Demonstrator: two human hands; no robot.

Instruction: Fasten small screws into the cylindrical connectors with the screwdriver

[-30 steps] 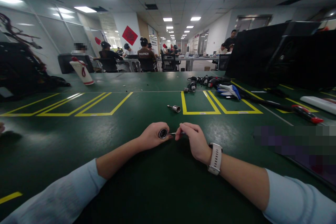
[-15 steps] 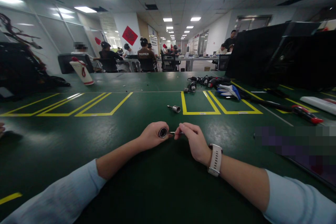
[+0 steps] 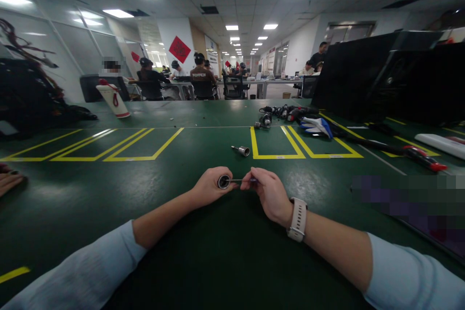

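Note:
My left hand [image 3: 210, 186] is closed around a round metal socket [image 3: 224, 182], its open, dark-centred end turned towards me. In my right hand [image 3: 269, 193], the fingers pinch a small screwdriver [image 3: 234, 180] with a thin metal shaft and a dark handle mostly hidden in the grip. The shaft points left and its tip meets the socket's open end; how deep it sits I cannot tell. Just beyond my hands, a metal socket with a thin stem [image 3: 241, 150] lies on the green table [image 3: 203, 261].
Yellow tape frames [image 3: 279, 157] mark the tabletop. Cables and dark metal parts [image 3: 267, 119], a blue-and-white glove [image 3: 317, 127] and a red-and-black handled tool [image 3: 423, 156] lie to the right. A white cup [image 3: 113, 100] stands far left. Another person's hand [image 3: 10, 180] rests at the left edge.
The screwdriver's tip has come over to the socket's open end, and more of its shaft shows. The other person's hand has come further into view at the left.

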